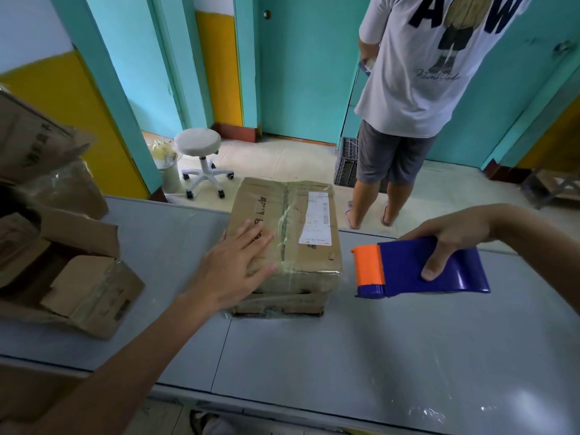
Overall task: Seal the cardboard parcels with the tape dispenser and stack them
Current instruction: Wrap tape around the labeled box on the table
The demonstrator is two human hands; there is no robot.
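The box (284,243) sits on the table (345,356) near its far edge, flaps folded shut. Its centre seam (286,227) runs away from us under wrinkled clear tape, with a white label (318,219) just right of it. Our left hand (238,265) lies flat on the left flap, fingers straight and spread, pressing down. Our right hand (452,233) is wrapped round the dispenser (420,268), thumb across its blue cover. It holds the tool just right of the box, clear of it, with the orange end pointing at the box. We judge the step in hand to be bringing the dispenser to the seam for a strip. To do it well, we should keep the left palm weighing the flap so the two edges meet. The tape should start on the near side face and be drawn over the top along the seam in one steady pull. We should steer left of the label so its barcode stays readable, and move our fingers off the tape's path first. The old tape looks puckered, so firm pressure should help the new strip bond. Opened cartons (62,277) are heaped at the table's left end. Beyond the table stand a white stool (201,158), a dark crate (346,161) and a person (408,89) in a white shirt.
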